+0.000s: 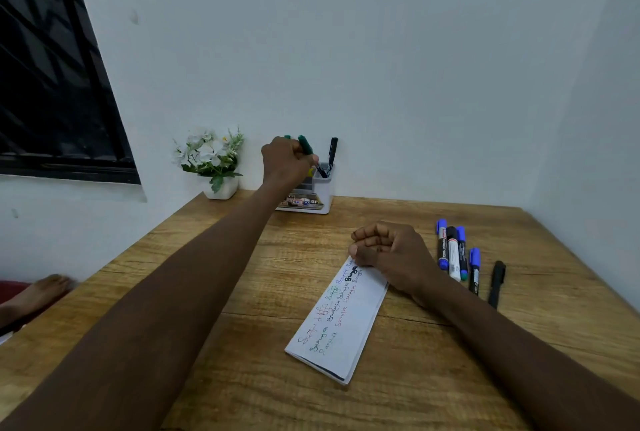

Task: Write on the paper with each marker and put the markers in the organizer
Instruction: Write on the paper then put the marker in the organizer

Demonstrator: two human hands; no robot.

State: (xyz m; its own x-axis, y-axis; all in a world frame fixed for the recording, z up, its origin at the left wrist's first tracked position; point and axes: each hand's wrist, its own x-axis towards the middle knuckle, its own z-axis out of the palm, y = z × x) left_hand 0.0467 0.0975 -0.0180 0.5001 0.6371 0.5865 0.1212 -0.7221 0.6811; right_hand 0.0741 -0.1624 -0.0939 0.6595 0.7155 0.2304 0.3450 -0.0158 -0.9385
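Green marker (305, 145), gripped by curled fingers of the left hand (285, 160), dips into the organizer (320, 188) at twelve o'clock; right hand (388, 247), an empty fist, rests on the paper (346, 320). Stowing step; likely next, a release.

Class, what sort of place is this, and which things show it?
Probably a home study corner: a wooden desk against plain white walls, a white desk organizer holding a black marker, and a small potted flower plant beside a dark window.

A plain home study corner: a wooden counter (242, 378) against bare white walls, a potted flower (211, 160) left of the white organizer (320, 195), a dark window (52, 84) farther left.
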